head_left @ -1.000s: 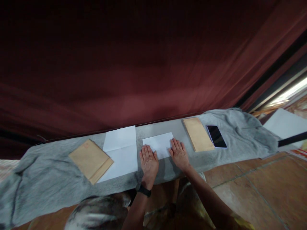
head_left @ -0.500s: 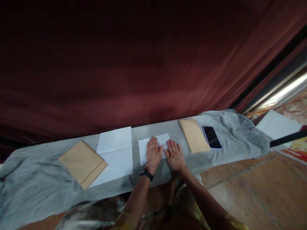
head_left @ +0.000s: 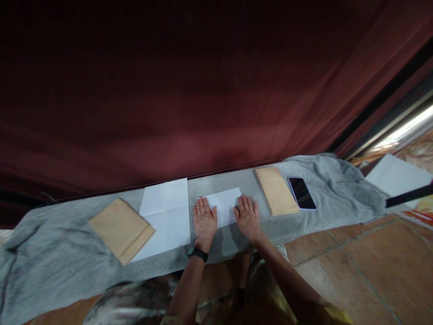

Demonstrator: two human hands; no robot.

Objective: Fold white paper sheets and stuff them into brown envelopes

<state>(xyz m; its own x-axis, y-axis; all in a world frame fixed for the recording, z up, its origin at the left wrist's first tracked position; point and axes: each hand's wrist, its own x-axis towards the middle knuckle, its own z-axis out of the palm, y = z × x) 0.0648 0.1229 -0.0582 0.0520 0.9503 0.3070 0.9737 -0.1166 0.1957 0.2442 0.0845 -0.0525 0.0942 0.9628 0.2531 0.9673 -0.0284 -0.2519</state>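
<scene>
A small folded white paper [head_left: 223, 204] lies on a grey cloth [head_left: 61, 266] over a narrow table. My left hand [head_left: 204, 222] lies flat on the paper's left end, fingers stretched out, a black band on the wrist. My right hand [head_left: 247, 218] rests flat on its right end, fingers together and extended. Neither hand holds anything.
A larger white sheet [head_left: 165, 217] lies left of my hands, with a stack of brown envelopes [head_left: 121, 229] overlapping its left side. To the right are another brown envelope [head_left: 276, 190] and a black phone [head_left: 301, 192]. A dark red curtain [head_left: 189, 99] hangs behind the table.
My left hand slid in to the paper's middle and then back out to its left end. My right hand stayed pressed on the right end.
</scene>
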